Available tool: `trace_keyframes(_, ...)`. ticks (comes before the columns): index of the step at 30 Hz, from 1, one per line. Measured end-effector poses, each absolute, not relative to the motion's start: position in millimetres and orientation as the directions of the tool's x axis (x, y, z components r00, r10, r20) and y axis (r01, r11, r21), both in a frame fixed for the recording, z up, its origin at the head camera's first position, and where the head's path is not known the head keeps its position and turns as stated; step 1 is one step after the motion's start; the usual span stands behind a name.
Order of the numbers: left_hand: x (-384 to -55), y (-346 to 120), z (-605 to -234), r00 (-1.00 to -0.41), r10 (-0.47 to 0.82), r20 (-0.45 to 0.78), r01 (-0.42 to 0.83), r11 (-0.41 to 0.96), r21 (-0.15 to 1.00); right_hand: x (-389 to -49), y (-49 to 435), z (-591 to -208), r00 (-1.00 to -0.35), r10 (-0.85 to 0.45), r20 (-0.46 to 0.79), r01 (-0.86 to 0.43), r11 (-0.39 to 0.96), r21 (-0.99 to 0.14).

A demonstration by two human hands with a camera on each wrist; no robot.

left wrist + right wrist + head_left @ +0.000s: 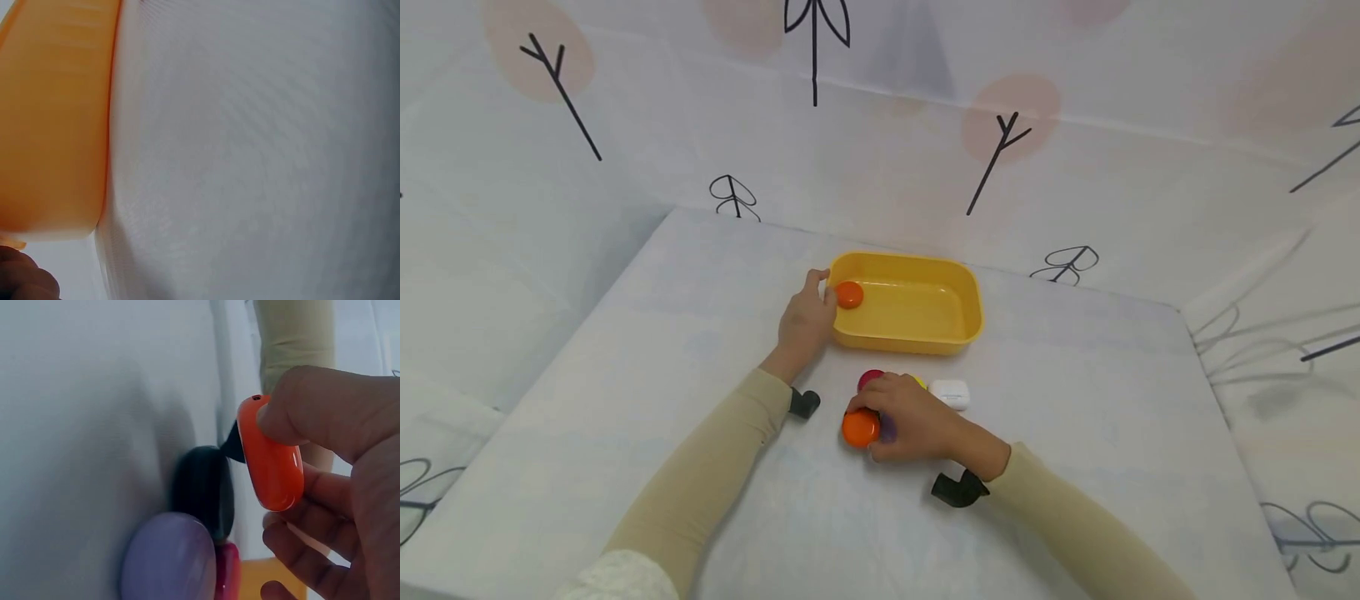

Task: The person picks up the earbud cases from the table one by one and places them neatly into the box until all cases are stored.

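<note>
My left hand [805, 323] holds the left rim of a yellow plastic tub [917, 343], thumb over the edge. An orange rounded case [849, 295] lies inside the tub, against its left end. In front of the tub, my right hand [916, 421] pinches another small orange rounded case [269, 456] between thumb and fingers, raised off the cloth. Close by it are a purple rounded case [169, 559], a dark green one [203, 487] and a magenta one [870, 379]. Just past my right knuckles shows the edge of a yellow piece [919, 381], mostly hidden.
A white case [951, 393] with small print lies right of the group. Pale cloth [1075, 400] covers the table, and a printed cloth backdrop [880, 167] rises behind the tub. Black wrist mounts [958, 490] stick out near both sleeves.
</note>
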State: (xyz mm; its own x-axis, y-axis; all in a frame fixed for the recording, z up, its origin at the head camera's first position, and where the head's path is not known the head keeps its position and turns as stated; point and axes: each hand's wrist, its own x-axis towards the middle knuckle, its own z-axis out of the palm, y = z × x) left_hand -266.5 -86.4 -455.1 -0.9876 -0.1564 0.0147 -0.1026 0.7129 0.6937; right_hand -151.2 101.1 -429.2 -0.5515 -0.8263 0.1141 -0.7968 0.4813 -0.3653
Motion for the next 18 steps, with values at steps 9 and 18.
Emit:
trace_keyframes(9, -267, -86, -454, -0.986, -0.166, 0.010, -0.112, 0.708, 0.697, -145, 96, -436, -0.500, -0.865, 0.047, -0.828, 0.461, -0.320)
trace_keyframes(18, -267, -85, -457, -0.988, -0.157, 0.013, -0.103, 0.706, 0.701, -144, 94, -442, -0.415, -0.906, 0.081, -0.881, 0.377, -0.287)
